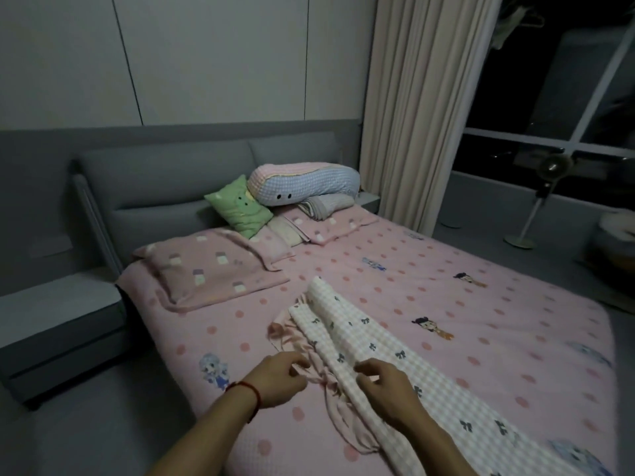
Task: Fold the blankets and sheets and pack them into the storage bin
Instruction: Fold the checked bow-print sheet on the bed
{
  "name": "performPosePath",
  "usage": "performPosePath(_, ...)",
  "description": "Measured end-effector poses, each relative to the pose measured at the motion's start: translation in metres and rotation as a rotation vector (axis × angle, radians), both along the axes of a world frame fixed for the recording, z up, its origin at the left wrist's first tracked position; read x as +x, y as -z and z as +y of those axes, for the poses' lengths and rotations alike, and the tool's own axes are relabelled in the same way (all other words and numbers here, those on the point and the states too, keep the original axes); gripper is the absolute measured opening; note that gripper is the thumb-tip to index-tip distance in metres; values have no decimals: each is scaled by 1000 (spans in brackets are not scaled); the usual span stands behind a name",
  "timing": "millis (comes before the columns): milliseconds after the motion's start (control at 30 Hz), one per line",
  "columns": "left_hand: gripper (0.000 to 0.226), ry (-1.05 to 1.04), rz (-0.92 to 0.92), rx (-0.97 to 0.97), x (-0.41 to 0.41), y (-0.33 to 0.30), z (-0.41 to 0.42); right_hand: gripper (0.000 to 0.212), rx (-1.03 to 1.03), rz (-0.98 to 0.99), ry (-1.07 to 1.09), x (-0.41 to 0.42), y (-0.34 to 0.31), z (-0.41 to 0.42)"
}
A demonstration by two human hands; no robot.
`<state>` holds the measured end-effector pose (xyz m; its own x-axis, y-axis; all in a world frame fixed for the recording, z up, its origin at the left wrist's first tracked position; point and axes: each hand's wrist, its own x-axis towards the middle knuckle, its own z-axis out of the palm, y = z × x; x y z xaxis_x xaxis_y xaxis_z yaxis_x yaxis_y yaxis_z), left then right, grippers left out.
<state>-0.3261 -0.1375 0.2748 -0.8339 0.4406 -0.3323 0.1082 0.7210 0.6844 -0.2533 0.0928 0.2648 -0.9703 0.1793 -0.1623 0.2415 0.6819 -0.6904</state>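
Note:
A long checked sheet (343,324) with small dark bows and a plain pink underside lies in a bunched strip across the bed, running from the middle toward the near right corner. My left hand (278,376), a red cord at its wrist, pinches the pink gathered edge of the sheet. My right hand (385,379) rests on the checked side just to the right, fingers curled onto the fabric. A folded striped blanket (323,206) lies at the head of the bed under a long plush pillow. No storage bin is in view.
The bed (446,297) has a pink dotted cover and two pink pillows (209,269). A green cushion (240,211) and a plush pillow (302,183) lean on the grey headboard. A nightstand (58,310) stands left; a curtain (422,108), window and standing fan (539,201) are right.

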Motion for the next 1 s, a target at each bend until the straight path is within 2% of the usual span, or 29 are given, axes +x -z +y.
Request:
performPosePath(233,31,-4,-22,35,-73,28,7,19,-119,-84,140,-62,47,-20)
performPosePath(367,30,-3,-62,-37,-133,62,-9,16,-254,-124,175,-125,100,-47)
performPosePath(533,24,20,-219,-148,-216,77,-33,12,-360,-249,258,-189,125,-73)
performPosePath(667,24,39,-331,-128,-293,82,-39,14,-366,-295,359,-238,120,-84)
performPosePath(833,23,108,-444,-77,-371,113,-36,13,-408,-278,581,-285,135,-94)
performPosePath(1000,34,268,-489,-152,-445,143,-61,18,-567,-258,937,-330,166,-166)
